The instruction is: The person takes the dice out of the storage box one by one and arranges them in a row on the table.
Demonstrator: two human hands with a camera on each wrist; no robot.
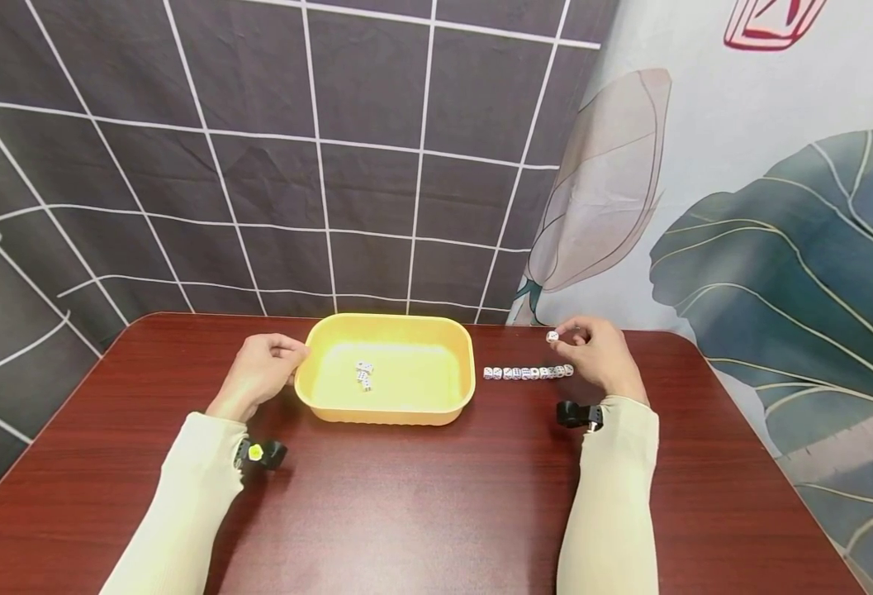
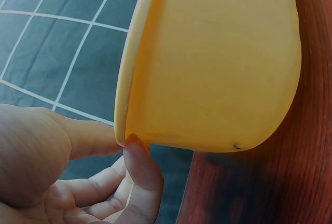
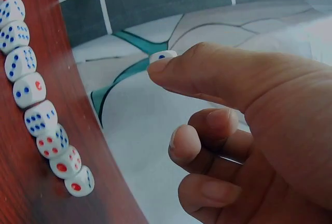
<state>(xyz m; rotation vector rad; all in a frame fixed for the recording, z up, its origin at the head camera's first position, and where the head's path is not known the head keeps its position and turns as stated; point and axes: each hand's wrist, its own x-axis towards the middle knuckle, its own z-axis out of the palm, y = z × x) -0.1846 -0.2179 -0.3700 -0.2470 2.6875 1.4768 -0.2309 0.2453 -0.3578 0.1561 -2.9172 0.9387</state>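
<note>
A yellow plastic tub (image 1: 384, 416) stands at the middle of the table, with several white dice (image 1: 362, 376) grouped on its floor. My left hand (image 1: 263, 368) pinches the tub's left rim between thumb and finger, as the left wrist view shows up close. At the right, my right hand (image 1: 598, 355) holds a single white die (image 1: 552, 336) at the thumb tip; in the right wrist view the thumb covers most of this die (image 3: 164, 55). Just below it a row of dice (image 1: 525, 373) runs from near the tub toward that hand, the dice side by side with blue and red pips.
The dark red wooden table (image 1: 406, 504) has its far edge close behind the tub. Beyond that hang a grey cloth with white grid lines (image 1: 258, 165) and a pale curtain with leaf patterns (image 1: 778, 264). A black strap (image 1: 581, 415) circles each wrist.
</note>
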